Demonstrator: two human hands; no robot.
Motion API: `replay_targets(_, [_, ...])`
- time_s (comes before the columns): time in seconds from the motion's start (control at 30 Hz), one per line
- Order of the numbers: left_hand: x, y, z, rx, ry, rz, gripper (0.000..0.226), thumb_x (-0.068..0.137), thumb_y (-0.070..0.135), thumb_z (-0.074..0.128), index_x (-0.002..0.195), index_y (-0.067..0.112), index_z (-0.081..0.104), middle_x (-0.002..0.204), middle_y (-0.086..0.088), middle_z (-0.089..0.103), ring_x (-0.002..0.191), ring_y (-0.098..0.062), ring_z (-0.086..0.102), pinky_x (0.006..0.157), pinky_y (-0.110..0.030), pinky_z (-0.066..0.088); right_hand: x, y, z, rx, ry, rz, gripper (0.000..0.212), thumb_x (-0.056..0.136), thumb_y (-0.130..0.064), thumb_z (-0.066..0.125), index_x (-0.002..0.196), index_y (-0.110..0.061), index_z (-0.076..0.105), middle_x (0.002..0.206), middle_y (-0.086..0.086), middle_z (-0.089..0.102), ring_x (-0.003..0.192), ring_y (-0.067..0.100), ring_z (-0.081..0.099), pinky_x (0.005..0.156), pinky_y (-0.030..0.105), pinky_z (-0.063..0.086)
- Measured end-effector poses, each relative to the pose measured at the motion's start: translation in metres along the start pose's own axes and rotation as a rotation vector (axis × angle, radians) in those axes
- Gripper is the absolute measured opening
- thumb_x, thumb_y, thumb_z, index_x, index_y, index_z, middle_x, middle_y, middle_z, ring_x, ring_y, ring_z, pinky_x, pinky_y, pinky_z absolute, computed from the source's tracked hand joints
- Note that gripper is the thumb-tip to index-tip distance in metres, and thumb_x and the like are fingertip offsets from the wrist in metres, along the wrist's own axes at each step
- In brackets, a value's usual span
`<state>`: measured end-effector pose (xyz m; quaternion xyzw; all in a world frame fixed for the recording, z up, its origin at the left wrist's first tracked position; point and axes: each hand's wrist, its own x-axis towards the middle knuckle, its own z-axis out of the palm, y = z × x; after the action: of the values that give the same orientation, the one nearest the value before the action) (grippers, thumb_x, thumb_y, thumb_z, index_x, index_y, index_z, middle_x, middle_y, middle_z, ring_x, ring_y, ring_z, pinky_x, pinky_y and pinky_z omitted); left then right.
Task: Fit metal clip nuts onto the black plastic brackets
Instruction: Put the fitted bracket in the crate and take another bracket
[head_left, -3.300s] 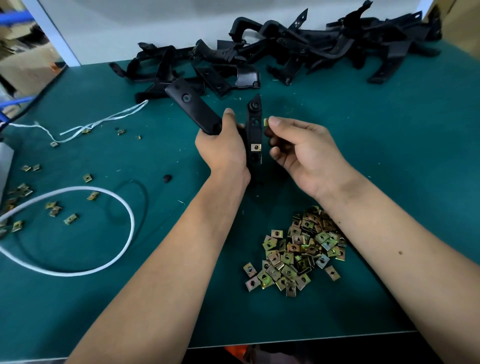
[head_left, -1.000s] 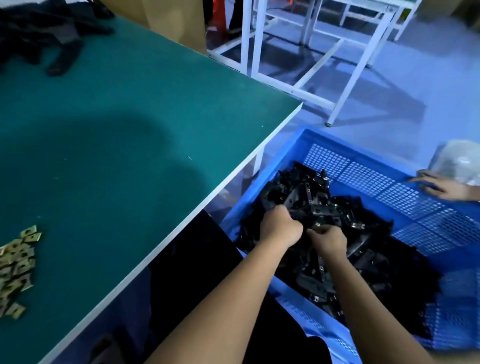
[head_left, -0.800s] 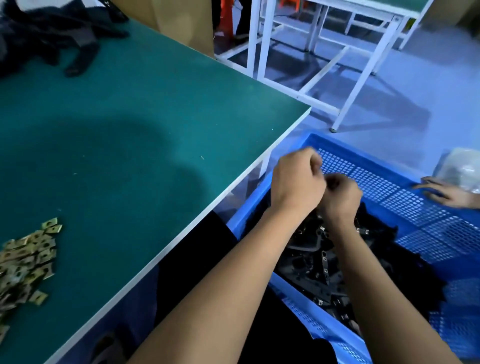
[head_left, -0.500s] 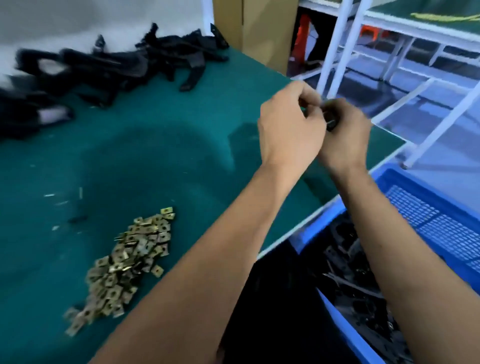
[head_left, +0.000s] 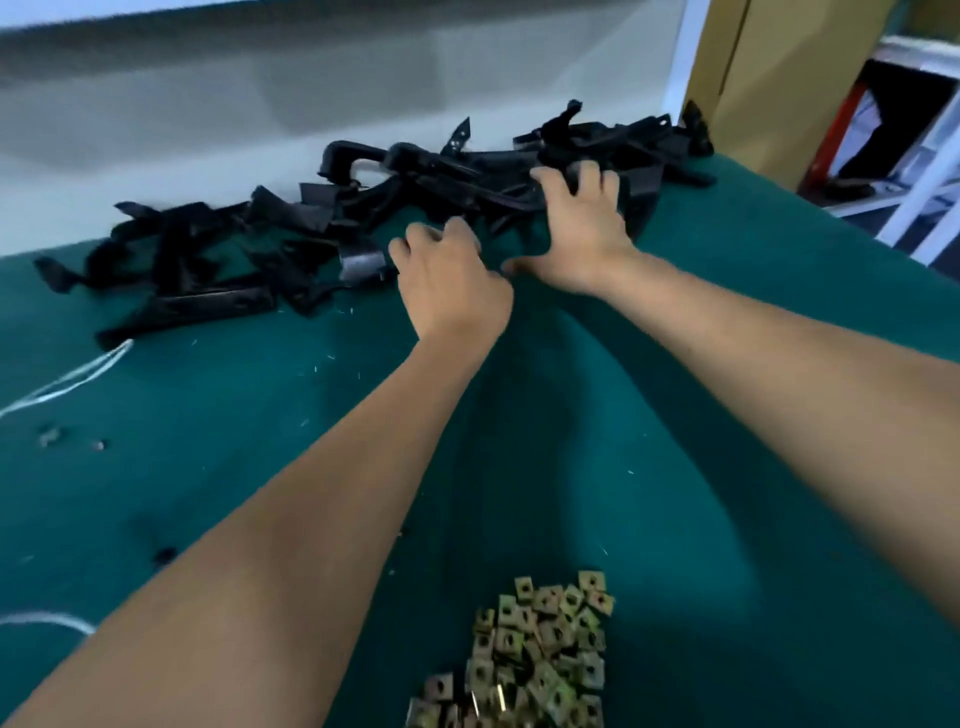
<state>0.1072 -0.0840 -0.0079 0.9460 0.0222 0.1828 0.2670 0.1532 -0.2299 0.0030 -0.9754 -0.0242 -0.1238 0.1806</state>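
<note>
So closest in, a heap of clip nuts (head_left: 530, 654) sits on the green table (head_left: 208, 441). Further out both arms reach to the black brackets (head_left: 363, 208) piled at the far edge. Left hand (head_left: 452, 286) hovers with loose fingers, holding nothing; right hand (head_left: 582, 228) lies spread flat on the pile.

No readable writing, label, brand, number or sign shows anywhere in the view; the whole picture is blurred by motion, and any small marks are too smeared to make out.
</note>
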Motion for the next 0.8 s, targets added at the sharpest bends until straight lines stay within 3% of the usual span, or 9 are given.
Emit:
replay_targets(0.1, [0.038, -0.02, 0.002, 0.137, -0.019, 0.009, 0.05, 0.082, 0.03, 0.07, 0.126, 0.013, 0.052, 0.137, -0.018, 0.045, 0.132, -0.04, 0.034, 0.108, -0.046, 0.038, 0.05, -0.011, 0.008, -0.181, -0.051, -0.092, 0.134, 0.052, -0.075, 0.086, 0.159, -0.038, 0.014, 0.166, 0.014, 0.005, 0.153, 0.039, 0.004, 0.117, 0.064, 0.023])
replay_targets(0.23, [0.082, -0.05, 0.005, 0.286, -0.169, -0.024, 0.068, 0.084, 0.056, 0.065, 0.134, 0.014, 0.046, 0.145, -0.019, 0.04, 0.14, -0.04, 0.028, 0.115, -0.052, 0.027, 0.093, -0.023, 0.031, -0.076, -0.343, -0.053, 0.146, 0.041, -0.092, 0.074, 0.154, -0.057, -0.011, 0.17, 0.004, -0.017, 0.155, 0.041, -0.013, 0.121, 0.067, 0.015])
replay_targets(0.3, [0.091, -0.07, 0.003, 0.285, -0.235, -0.079, 0.07, 0.088, 0.06, 0.059, 0.14, 0.016, 0.046, 0.148, -0.019, 0.04, 0.141, -0.041, 0.031, 0.116, -0.051, 0.025, 0.101, -0.033, 0.046, -0.061, -0.381, -0.064, 0.141, 0.035, -0.101, 0.063, 0.15, -0.063, -0.01, 0.171, 0.002, -0.01, 0.154, 0.045, -0.008, 0.12, 0.069, 0.016])
replay_targets(0.37, [0.093, -0.089, -0.001, 0.305, -0.268, -0.042, 0.065, 0.09, 0.052, 0.056, 0.144, 0.016, 0.047, 0.153, -0.017, 0.038, 0.143, -0.041, 0.031, 0.118, -0.049, 0.025, 0.107, -0.045, 0.058, -0.048, -0.346, -0.09, 0.132, 0.035, -0.104, 0.057, 0.148, -0.066, -0.001, 0.17, 0.004, 0.008, 0.152, 0.045, 0.004, 0.117, 0.069, 0.02])
replay_targets(0.5, [0.081, -0.099, -0.015, 0.188, -0.25, -0.006, 0.053, 0.088, 0.028, 0.059, 0.14, 0.019, 0.057, 0.156, -0.01, 0.04, 0.143, -0.036, 0.033, 0.119, -0.044, 0.026, 0.099, -0.06, 0.068, 0.018, -0.316, -0.143, 0.116, 0.044, -0.093, 0.063, 0.144, -0.056, 0.02, 0.147, 0.001, 0.043, 0.143, 0.038, 0.026, 0.112, 0.063, 0.029])
replay_targets(0.57, [0.068, -0.091, -0.025, 0.066, -0.245, -0.068, 0.046, 0.081, 0.024, 0.058, 0.126, 0.017, 0.066, 0.145, -0.011, 0.051, 0.136, -0.036, 0.042, 0.115, -0.045, 0.036, 0.081, -0.064, 0.067, 0.023, -0.319, -0.161, 0.114, 0.049, -0.087, 0.064, 0.148, -0.048, 0.022, 0.143, -0.002, 0.045, 0.14, 0.036, 0.03, 0.111, 0.059, 0.033])
replay_targets(0.67, [0.045, -0.073, -0.037, -0.077, -0.242, -0.094, 0.029, 0.062, 0.023, 0.048, 0.082, 0.009, 0.064, 0.105, -0.018, 0.066, 0.104, -0.04, 0.057, 0.085, -0.047, 0.053, 0.045, -0.063, 0.068, 0.07, -0.24, -0.203, 0.095, 0.071, -0.064, 0.073, 0.152, -0.042, 0.028, 0.144, -0.004, 0.047, 0.138, 0.035, 0.034, 0.109, 0.055, 0.037])
replay_targets(0.77, [0.022, -0.06, -0.043, -0.236, -0.229, -0.164, 0.013, 0.079, 0.016, 0.051, 0.073, 0.005, 0.054, 0.07, -0.007, 0.058, 0.063, -0.028, 0.052, 0.054, -0.036, 0.044, 0.002, -0.059, 0.068, 0.08, -0.153, -0.259, 0.071, 0.089, -0.04, 0.069, 0.152, -0.038, 0.036, 0.145, -0.005, 0.052, 0.132, 0.035, 0.042, 0.105, 0.054, 0.041])
replay_targets(0.8, [0.015, -0.056, -0.044, -0.297, -0.207, -0.194, 0.02, 0.086, 0.018, 0.052, 0.068, 0.009, 0.047, 0.061, -0.003, 0.05, 0.054, -0.023, 0.044, 0.05, -0.032, 0.037, -0.011, -0.058, 0.068, 0.075, -0.133, -0.272, 0.066, 0.092, -0.04, 0.066, 0.152, -0.037, 0.039, 0.143, -0.007, 0.053, 0.13, 0.034, 0.044, 0.103, 0.054, 0.042])
